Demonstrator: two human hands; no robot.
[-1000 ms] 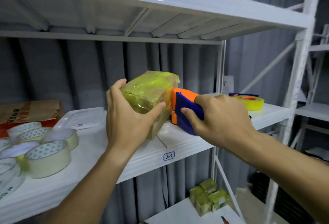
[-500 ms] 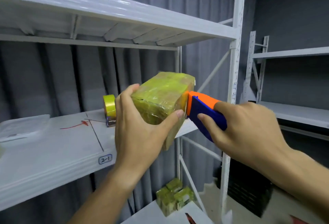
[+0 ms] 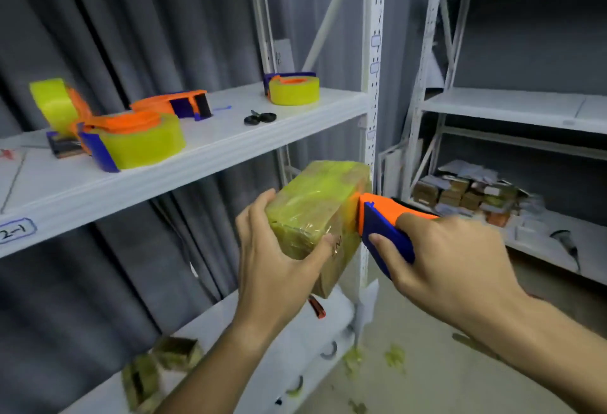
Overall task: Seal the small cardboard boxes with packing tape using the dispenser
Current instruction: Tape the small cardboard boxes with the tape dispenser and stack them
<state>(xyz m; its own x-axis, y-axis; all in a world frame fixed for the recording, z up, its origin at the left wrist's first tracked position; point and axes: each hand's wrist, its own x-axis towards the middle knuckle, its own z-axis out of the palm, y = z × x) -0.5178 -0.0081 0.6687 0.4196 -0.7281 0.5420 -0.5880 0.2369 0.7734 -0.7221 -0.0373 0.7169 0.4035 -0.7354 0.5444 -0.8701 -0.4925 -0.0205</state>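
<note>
A small cardboard box [image 3: 315, 206] wrapped in yellow-green tape is held in the air in front of the shelf post. My left hand [image 3: 272, 269] grips its near end, thumb on the right side, fingers round the left. My right hand [image 3: 440, 259] grips the orange and blue tape dispenser [image 3: 381, 226], whose front edge is against the box's right side. The dispenser's tape roll is hidden behind my hand.
The white shelf [image 3: 230, 147] at upper left carries several dispensers with yellow tape rolls [image 3: 138, 141] [image 3: 293, 88] and black scissors [image 3: 260, 118]. Taped boxes [image 3: 157, 371] sit on the lower shelf. A second rack at right holds a pile of boxes [image 3: 460, 193]. Tape scraps litter the floor.
My view has swung right and down, bringing the second rack and floor into sight. Both hands carried the box and dispenser off the shelf and lower, keeping the same grips.
</note>
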